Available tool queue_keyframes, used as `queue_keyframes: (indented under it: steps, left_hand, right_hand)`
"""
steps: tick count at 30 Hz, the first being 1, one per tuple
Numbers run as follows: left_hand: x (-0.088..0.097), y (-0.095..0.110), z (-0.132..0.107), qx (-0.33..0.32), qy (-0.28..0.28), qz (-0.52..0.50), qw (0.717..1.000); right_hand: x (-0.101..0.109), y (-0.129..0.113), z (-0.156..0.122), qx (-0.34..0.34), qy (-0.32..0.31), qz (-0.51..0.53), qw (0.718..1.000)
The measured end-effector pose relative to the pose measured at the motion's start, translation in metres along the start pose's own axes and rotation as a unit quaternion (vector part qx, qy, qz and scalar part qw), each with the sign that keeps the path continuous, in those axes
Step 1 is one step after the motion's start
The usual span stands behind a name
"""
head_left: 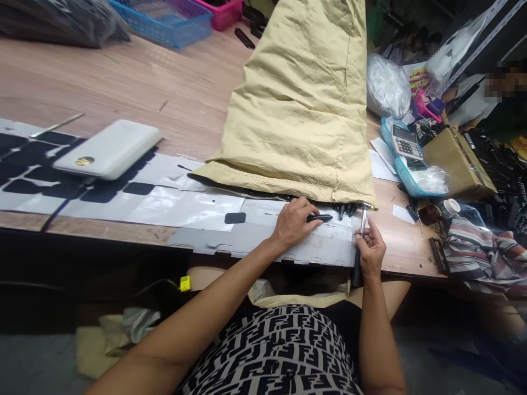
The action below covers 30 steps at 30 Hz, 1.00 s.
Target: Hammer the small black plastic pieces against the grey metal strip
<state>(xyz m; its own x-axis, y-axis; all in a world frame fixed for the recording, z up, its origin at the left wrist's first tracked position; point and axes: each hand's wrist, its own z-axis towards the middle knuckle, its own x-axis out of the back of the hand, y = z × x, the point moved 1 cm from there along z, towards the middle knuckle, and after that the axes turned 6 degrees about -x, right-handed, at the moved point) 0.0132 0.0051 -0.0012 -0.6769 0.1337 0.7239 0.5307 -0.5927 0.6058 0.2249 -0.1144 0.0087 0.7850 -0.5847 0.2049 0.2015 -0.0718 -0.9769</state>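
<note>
My left hand [295,222] is closed at the mouth of a big yellow sack [300,120], its fingers on a slim black piece [323,218] whose kind I cannot make out. In my right hand [370,249] is a small hammer [357,262], held upright by its black handle, with the metal head near the sack's lower right corner. More small black parts [343,209] lie between the two hands at the sack's edge. Under my hands is a grey-white sheet [272,241], and a black rounded patch [235,218] is stuck left of my left hand.
A white power bank [109,148] with a cable sits on black patches at left. Blue basket [164,22] stands at the back. To the right are a calculator [405,142] in a blue tray [422,189], a cardboard box [457,159], striped cloth [486,252]; other people are beyond.
</note>
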Motion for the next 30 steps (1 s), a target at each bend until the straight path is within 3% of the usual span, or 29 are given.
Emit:
queue_keyframes:
  steps: [5,8,14,19,24,30]
  left_hand:
    - [0.004,-0.002,-0.001,-0.014,-0.038,-0.035,0.999]
    - [0.008,0.0,0.001,0.0,-0.063,-0.046,0.997]
    - [0.012,0.002,0.002,0.005,-0.081,-0.049,0.996]
    - [0.012,0.0,0.002,0.006,-0.088,-0.051,0.995]
    - [0.011,0.001,0.002,0.011,-0.09,-0.053,0.994]
    - [0.012,0.0,0.002,0.006,-0.09,-0.058,0.994]
  right_hand:
    - [0.006,-0.01,-0.012,0.026,-0.028,-0.019,0.999]
    - [0.003,-0.021,-0.026,0.065,-0.074,-0.096,0.99]
    - [-0.009,-0.04,-0.044,0.215,-0.143,-0.271,0.927]
    - [-0.015,-0.045,-0.05,0.274,-0.148,-0.281,0.908]
    - [-0.02,-0.039,-0.054,0.283,-0.174,-0.309,0.891]
    - [-0.015,-0.038,-0.05,0.287,-0.116,-0.313,0.898]
